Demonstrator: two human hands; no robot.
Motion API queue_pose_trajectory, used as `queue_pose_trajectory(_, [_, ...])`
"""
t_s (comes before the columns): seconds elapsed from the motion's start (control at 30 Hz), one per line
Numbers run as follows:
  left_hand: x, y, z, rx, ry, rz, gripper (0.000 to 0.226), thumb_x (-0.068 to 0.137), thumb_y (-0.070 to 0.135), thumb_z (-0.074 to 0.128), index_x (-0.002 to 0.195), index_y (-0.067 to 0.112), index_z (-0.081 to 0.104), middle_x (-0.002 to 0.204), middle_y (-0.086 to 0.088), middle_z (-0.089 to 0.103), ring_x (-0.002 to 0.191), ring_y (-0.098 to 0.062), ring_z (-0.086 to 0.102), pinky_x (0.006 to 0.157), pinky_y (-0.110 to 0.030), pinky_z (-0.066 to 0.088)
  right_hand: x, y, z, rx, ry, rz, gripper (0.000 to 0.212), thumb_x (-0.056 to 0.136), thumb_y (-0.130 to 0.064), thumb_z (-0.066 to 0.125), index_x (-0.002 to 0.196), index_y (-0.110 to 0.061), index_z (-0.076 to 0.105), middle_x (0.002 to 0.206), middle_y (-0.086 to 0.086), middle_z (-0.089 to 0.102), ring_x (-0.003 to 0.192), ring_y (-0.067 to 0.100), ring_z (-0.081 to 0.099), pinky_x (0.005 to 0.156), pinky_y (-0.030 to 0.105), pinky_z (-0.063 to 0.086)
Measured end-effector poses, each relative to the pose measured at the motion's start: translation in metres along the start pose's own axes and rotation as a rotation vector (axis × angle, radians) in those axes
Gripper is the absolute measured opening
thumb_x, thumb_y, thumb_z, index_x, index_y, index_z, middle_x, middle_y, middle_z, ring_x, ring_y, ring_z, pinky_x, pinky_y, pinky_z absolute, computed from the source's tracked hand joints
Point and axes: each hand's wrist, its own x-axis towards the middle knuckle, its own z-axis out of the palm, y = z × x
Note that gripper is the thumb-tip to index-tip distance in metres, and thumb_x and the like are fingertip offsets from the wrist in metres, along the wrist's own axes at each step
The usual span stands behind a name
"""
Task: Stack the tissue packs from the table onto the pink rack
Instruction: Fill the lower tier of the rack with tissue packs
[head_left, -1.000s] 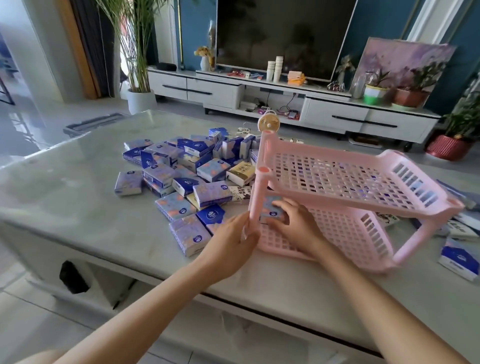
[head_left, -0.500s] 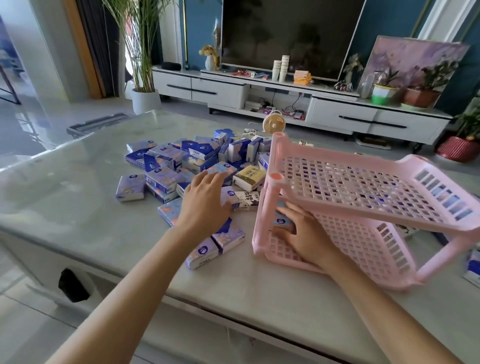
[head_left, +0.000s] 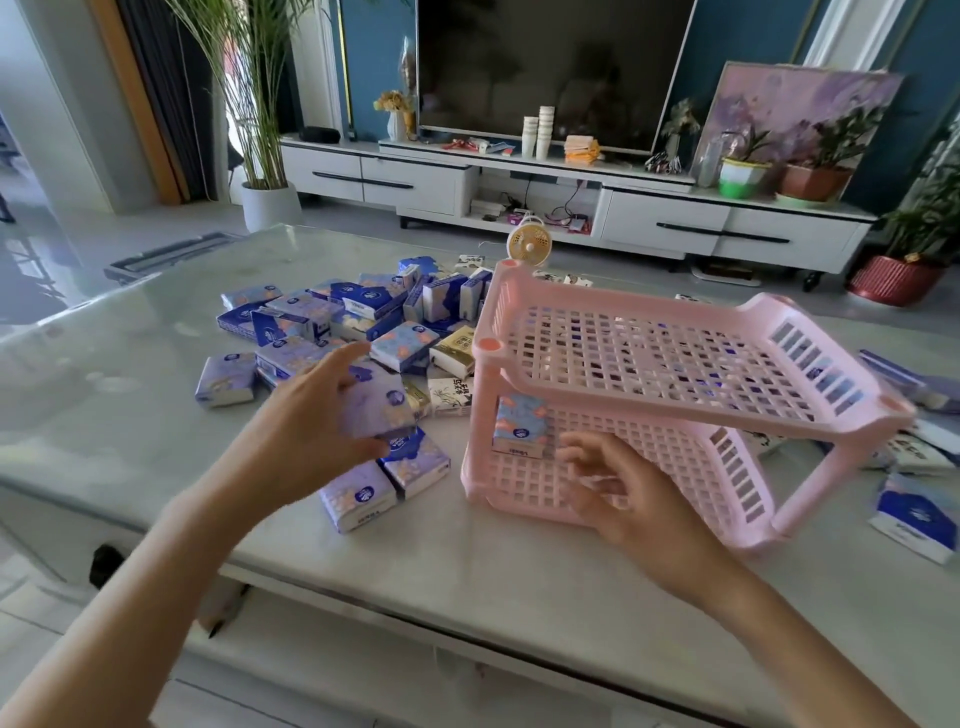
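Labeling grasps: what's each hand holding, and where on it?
Left hand grips a purple tissue pack by its left edge, fingers above, thumb below. Right hand holds nothing.

head cam | forward-down | close above table (head_left: 519, 561) edge

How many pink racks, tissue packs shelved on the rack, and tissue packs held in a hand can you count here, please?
Pink plastic two-tier rack: 1
Blue-and-pink tissue pack standing on its lower tier: 1
Purple tissue pack gripped in the left hand: 1
Total: 3
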Motion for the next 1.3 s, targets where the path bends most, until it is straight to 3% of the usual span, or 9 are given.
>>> queue_pose_trajectory(0.1, [-0.048, 0.017, -0.006, -0.176, -0.093, 0.191, 0.094, 0.055, 0.031, 0.087, 0.119, 0.068, 0.029, 0.107, 0.027, 0.053, 0.097, 0.012, 0.049, 0.085, -0.002, 0.033, -0.014, -0.018, 0.008, 0.252, -0.102, 0.067, 0.027, 0.083, -0.042, 0.060, 0.109, -0.035, 0.057, 0.104, -0.007, 0.067, 0.092, 0.005, 0.062, 0.086, 0.026, 0.049])
queue_pose_trajectory(0.23, [-0.073, 0.040, 0.026, -0.181, -0.237, 0.369, 0.100, 0.060, 0.033, 0.083, 0.126, 0.068, 0.016, 0.117, 0.042, 0.039, 0.114, 0.018, 0.034, 0.089, 0.005, 0.023, -0.026, -0.040, 0.015, 0.436, -0.363, 0.141, 0.036, 0.085, -0.044, 0.053, 0.118, -0.029, 0.055, 0.096, -0.001, 0.068, 0.079, 0.013, 0.063, 0.067, 0.024, 0.052])
queue_pose_trajectory(0.43, [-0.061, 0.049, 0.049, -0.151, -0.169, 0.532, 0.084, 0.070, 0.044, 0.075, 0.135, 0.051, 0.023, 0.122, 0.055, 0.019, 0.116, 0.021, 0.024, 0.095, 0.001, 0.021, -0.029, -0.026, 0.007, 0.421, -0.203, 0.209, 0.031, 0.085, -0.014, 0.064, 0.112, -0.029, 0.060, 0.086, 0.004, 0.065, 0.066, 0.012, 0.051, 0.054, 0.020, 0.042])
queue_pose_trajectory(0.57, [-0.063, 0.047, 0.065, -0.402, 0.163, 0.429, 0.041, 0.081, 0.039, 0.055, 0.121, 0.036, 0.047, 0.117, 0.025, 0.050, 0.105, 0.012, 0.045, 0.088, -0.002, 0.033, -0.019, -0.004, -0.017, 0.597, 0.116, 0.399, 0.023, 0.086, -0.008, 0.059, 0.107, -0.017, 0.062, 0.090, 0.004, 0.068, 0.068, 0.011, 0.058, 0.059, 0.021, 0.046])
queue_pose_trajectory(0.7, [-0.051, 0.035, 0.087, -0.455, 0.380, 0.251, 0.028, 0.084, 0.023, 0.049, 0.112, 0.024, 0.051, 0.108, 0.018, 0.051, 0.096, 0.001, 0.049, 0.077, -0.012, 0.038, 0.016, 0.018, -0.013, 0.393, 0.367, 0.403, 0.024, 0.089, -0.003, 0.057, 0.109, -0.015, 0.050, 0.087, 0.003, 0.062, 0.068, 0.021, 0.063, 0.062, 0.031, 0.054])
queue_pose_trajectory(0.87, [-0.031, 0.026, 0.099, -0.411, 0.226, 0.173, 0.046, 0.086, 0.022, 0.052, 0.130, 0.012, 0.045, 0.124, 0.008, 0.046, 0.116, -0.010, 0.045, 0.093, -0.026, 0.040, 0.058, 0.042, 0.010, 0.047, 0.443, 0.405, 0.014, 0.086, -0.009, 0.057, 0.093, -0.020, 0.052, 0.089, 0.002, 0.063, 0.078, 0.028, 0.066, 0.078, 0.046, 0.055])
queue_pose_trajectory(0.97, [-0.028, 0.028, 0.102, -0.398, 0.140, 0.167, 0.047, 0.092, 0.021, 0.053, 0.135, 0.013, 0.038, 0.136, 0.003, 0.044, 0.124, -0.011, 0.041, 0.100, -0.033, 0.039, 0.062, 0.045, 0.011, -0.082, 0.423, 0.428, 0.011, 0.085, -0.013, 0.060, 0.096, -0.012, 0.060, 0.102, 0.008, 0.065, 0.085, 0.023, 0.060, 0.077, 0.033, 0.050])
queue_pose_trajectory(1.17, [-0.022, 0.032, 0.096, -0.507, 0.085, 0.115, 0.061, 0.074, 0.014, 0.040, 0.135, 0.019, 0.038, 0.136, 0.005, 0.045, 0.126, -0.007, 0.039, 0.099, -0.022, 0.033, 0.059, 0.036, 0.003, -0.202, 0.216, 0.156, 0.050, 0.073, -0.015, 0.075, 0.116, -0.020, 0.050, 0.095, -0.019, 0.048, 0.085, -0.002, 0.048, 0.067, 0.000, 0.037])
queue_pose_trajectory(1.3, [-0.016, 0.029, 0.094, -0.691, 0.184, -0.020, 0.055, 0.065, 0.009, 0.035, 0.117, 0.022, 0.049, 0.115, 0.014, 0.053, 0.114, -0.005, 0.048, 0.088, -0.011, 0.037, 0.064, 0.041, 0.010, -0.350, 0.082, 0.059, 0.088, 0.063, -0.040, 0.081, 0.137, -0.022, 0.037, 0.136, -0.005, 0.042, 0.127, 0.012, 0.037, 0.107, 0.027, 0.031])
